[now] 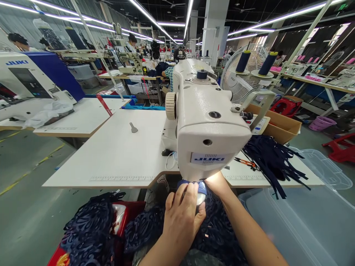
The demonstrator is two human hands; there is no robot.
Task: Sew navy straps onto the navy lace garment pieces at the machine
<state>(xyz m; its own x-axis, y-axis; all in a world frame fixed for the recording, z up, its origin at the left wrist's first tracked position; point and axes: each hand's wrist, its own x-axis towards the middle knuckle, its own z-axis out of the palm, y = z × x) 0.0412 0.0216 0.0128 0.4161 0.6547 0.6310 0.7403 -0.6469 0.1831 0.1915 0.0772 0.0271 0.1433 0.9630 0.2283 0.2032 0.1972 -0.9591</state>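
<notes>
Below the head of the white JUKI sewing machine [213, 147], my left hand [183, 208] has its fingers bent and pressed together on navy fabric [203, 187]. Its thumb lies beside a shiny rounded metal piece [200, 199] under that fabric. My right hand [215, 183] reaches in from the other side, close to the lit needle area; its fingers are hidden behind the machine head. Dark navy patterned fabric [219, 229] hangs below both hands over my lap. The needle itself is out of sight.
Left, a red container [130, 214] carries a heap of patterned navy pieces [88, 225]. Navy strips [271, 159] and orange thread snips [245, 162] lie on the right tabletop, near a cardboard box [285, 123]. A clear plastic bin [310, 225] stands lower right.
</notes>
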